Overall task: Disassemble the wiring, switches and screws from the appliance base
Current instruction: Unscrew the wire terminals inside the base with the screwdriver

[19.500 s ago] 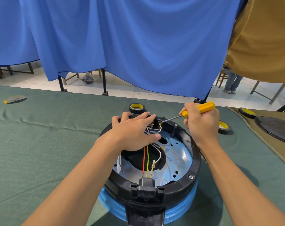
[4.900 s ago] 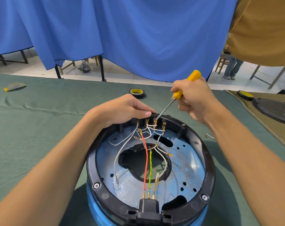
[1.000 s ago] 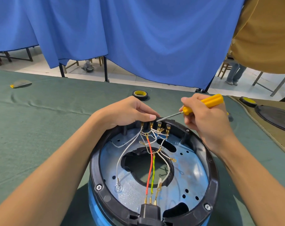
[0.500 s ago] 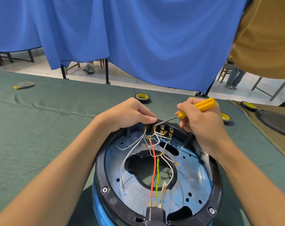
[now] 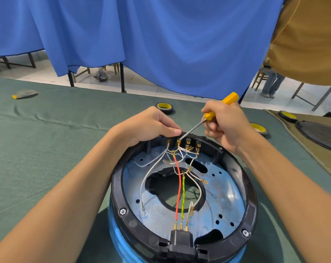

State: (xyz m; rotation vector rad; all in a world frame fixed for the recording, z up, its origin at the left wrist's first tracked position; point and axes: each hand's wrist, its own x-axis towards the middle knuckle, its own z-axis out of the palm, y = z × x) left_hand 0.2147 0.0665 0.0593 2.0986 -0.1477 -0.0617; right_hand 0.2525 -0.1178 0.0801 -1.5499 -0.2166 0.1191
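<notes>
The round blue appliance base (image 5: pixel 234 202) with a black rim lies upside down on the green cloth. Red, yellow-green and white wires (image 5: pixel 178 185) run from the black power socket (image 5: pixel 180 238) at the near rim to brass switch terminals (image 5: pixel 187 144) at the far rim. My left hand (image 5: pixel 151 126) grips the far rim beside the terminals. My right hand (image 5: pixel 225 122) holds a yellow-handled screwdriver (image 5: pixel 220 108), its tip on the second terminal from the left. Hex screws (image 5: pixel 122 211) sit in the rim.
Rolls of black tape with yellow cores lie behind the base (image 5: pixel 164 107) and to the right (image 5: pixel 259 128). A tan mat with a black disc (image 5: pixel 320 133) is at the far right. Blue curtains hang behind the table. A person's legs (image 5: pixel 269 84) show at the back right.
My right hand has raised the screwdriver handle, so the shaft now slopes down steeply onto the terminal. The view has shifted slightly; my left hand stays on the rim.
</notes>
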